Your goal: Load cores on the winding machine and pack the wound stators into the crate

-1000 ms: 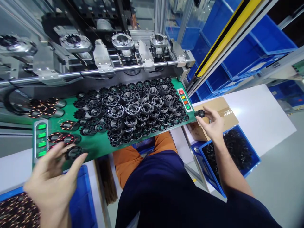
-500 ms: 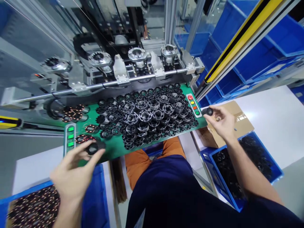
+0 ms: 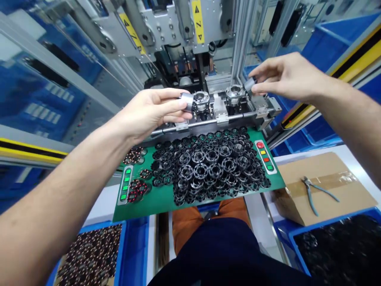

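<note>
My left hand (image 3: pixel 160 105) pinches a stator core (image 3: pixel 187 101), a grey metal cylinder with black toothed ends. It is tilted close beside a round metal fixture (image 3: pixel 201 101) on the machine's rail; whether they touch I cannot tell. Between the thumb and fingers of my right hand (image 3: pixel 285 77) is another stator core (image 3: pixel 249 84), tilted just right of a second ring-shaped fixture (image 3: pixel 235 94). My left hand and forearm cover the rail's left part. Below lie many black-ended stator cores (image 3: pixel 212 171), stacked on a green table (image 3: pixel 160 202).
Copper-wound stators (image 3: pixel 138 190) lie near the left button strip (image 3: pixel 125 185). Another button panel (image 3: pixel 265 157) is at the right. Pliers (image 3: pixel 312 190) rest on a cardboard box (image 3: pixel 336 174). Blue bins (image 3: pixel 135 242) hold parts on both sides. Machine heads (image 3: pixel 181 26) hang above.
Both hands have moved from the table's left and right ends, each then holding a dark round piece, up to the fixtures at the back. The view has shifted, showing the machine heads and pliers.
</note>
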### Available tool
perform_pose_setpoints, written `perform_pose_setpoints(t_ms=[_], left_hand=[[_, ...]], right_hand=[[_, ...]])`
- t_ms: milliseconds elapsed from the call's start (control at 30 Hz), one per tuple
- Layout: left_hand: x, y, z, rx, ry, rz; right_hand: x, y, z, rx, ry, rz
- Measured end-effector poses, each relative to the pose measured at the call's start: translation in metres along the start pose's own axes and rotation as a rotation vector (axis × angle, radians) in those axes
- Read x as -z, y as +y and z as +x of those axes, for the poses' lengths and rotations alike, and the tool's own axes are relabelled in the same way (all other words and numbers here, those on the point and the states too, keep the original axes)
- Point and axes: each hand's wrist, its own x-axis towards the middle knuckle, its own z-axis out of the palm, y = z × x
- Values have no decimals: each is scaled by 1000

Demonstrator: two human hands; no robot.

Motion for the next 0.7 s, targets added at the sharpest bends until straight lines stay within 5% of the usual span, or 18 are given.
perform_pose_setpoints(t_ms=[233, 400, 533, 700], left_hand=[[1, 15, 97, -243, 27, 763], [-3, -18, 164, -304, 85, 815], [1, -34, 173, -272, 24, 860], [4, -14, 158, -221, -131, 1011]], right_hand=[[-12, 39, 90, 7, -119, -142], [-22, 49, 122, 130, -30, -360], [-27, 49, 132, 262, -98, -483], [-28, 41, 138, 309, -136, -593]])
